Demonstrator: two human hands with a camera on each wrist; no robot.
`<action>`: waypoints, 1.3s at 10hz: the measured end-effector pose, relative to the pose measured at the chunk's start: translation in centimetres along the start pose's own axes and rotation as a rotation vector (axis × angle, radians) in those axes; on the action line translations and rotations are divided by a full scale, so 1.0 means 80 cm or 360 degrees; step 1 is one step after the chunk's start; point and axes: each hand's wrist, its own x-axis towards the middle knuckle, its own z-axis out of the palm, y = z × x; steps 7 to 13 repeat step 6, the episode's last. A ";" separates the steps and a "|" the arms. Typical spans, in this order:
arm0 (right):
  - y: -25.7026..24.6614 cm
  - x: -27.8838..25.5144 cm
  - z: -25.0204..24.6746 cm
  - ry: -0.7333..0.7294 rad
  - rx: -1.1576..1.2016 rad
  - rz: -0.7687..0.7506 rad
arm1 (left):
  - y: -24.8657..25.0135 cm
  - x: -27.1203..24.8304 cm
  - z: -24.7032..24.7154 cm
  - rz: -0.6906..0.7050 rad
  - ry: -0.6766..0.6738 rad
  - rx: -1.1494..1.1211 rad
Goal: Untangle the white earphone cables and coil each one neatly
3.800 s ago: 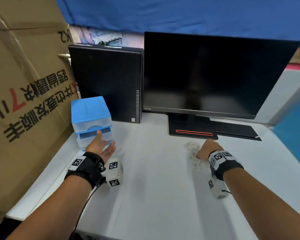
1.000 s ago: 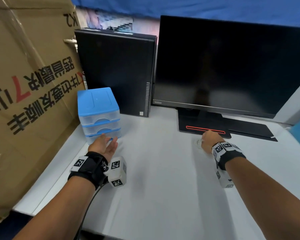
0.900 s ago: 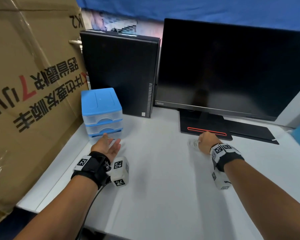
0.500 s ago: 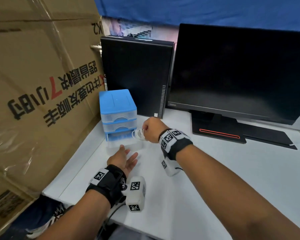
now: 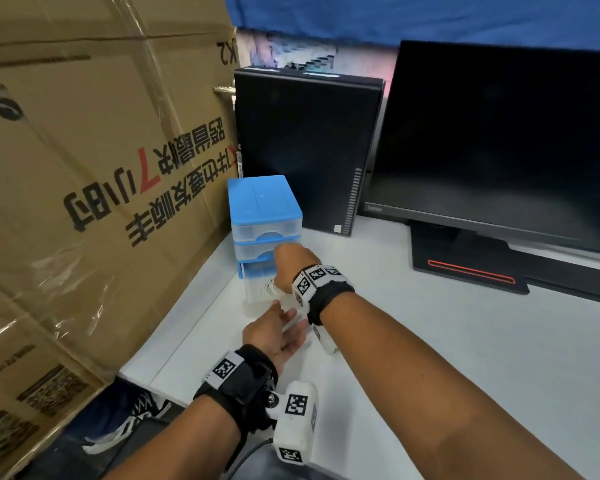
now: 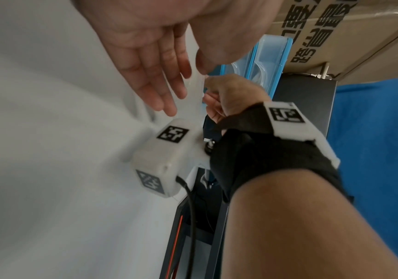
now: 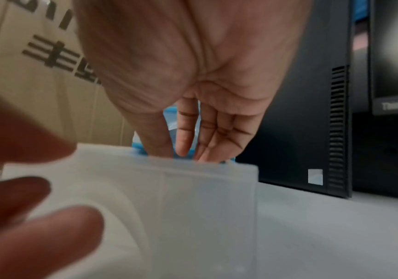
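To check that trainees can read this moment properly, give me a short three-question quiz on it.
1. True or false: the bottom drawer of the blue drawer unit is pulled out.
2. Which hand reaches down into that drawer? A) left hand B) right hand C) neither
3. Fill in: the coiled cable beside the right hand is ___ in colour.

Key: 1 true; 2 B; 3 white.

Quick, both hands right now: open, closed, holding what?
Left hand: open, fingers straight, holding nothing.
Right hand: fingers reach down into the pulled-out drawer; grip on the white earphone cable cannot be told.
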 end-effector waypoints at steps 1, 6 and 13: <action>0.011 -0.001 -0.013 0.0097 0.0239 0.0041 | 0.007 0.004 0.001 0.0014 0.0012 0.0018; 0.164 -0.159 -0.025 0.0398 0.1143 0.0269 | 0.041 0.029 0.002 0.0544 -0.0377 0.0156; 0.164 -0.159 -0.025 0.0398 0.1143 0.0269 | 0.041 0.029 0.002 0.0544 -0.0377 0.0156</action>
